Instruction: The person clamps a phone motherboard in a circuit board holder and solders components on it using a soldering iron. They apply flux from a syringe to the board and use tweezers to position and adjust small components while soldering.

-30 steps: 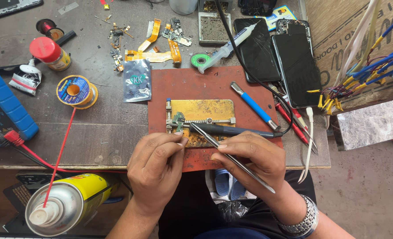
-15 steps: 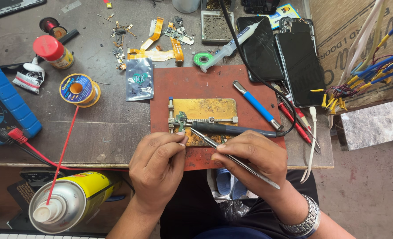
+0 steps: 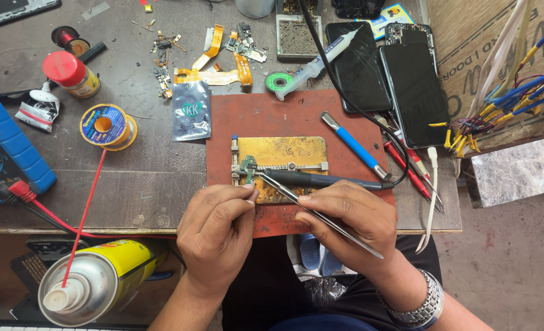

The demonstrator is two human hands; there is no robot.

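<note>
1. The small green circuit board [image 3: 248, 168] sits clamped at the left end of the yellow board holder [image 3: 284, 153], which lies on the red mat [image 3: 266, 116]. It is mounted and under the tool tips, so the setting-up looks done; whether any joint is finished is too small to tell.
2. The right hand [image 3: 351, 227] is closed around a dark soldering iron [image 3: 321, 179] and a pair of metal tweezers [image 3: 321, 216], both tips pointing toward ten o'clock at the board.
3. The left hand [image 3: 220, 236] is curled, thumb and forefinger pinched just at the holder's lower left corner; what it pinches, if anything, I cannot tell.
4. Judging by the loose parts about, the work seems mid-way: orange ribbon cables [image 3: 213, 75] and tiny boards lie at eleven o'clock from the mat, unfitted.
5. Containers: a grey square tray [image 3: 299, 37] at twelve o'clock holds dark crumbs; a red-capped bottle [image 3: 71, 73] at ten o'clock is shut; a spray can [image 3: 94, 282] at seven o'clock carries a red straw; a syringe [image 3: 321, 61] lies near the tray, apparently part filled.
</note>
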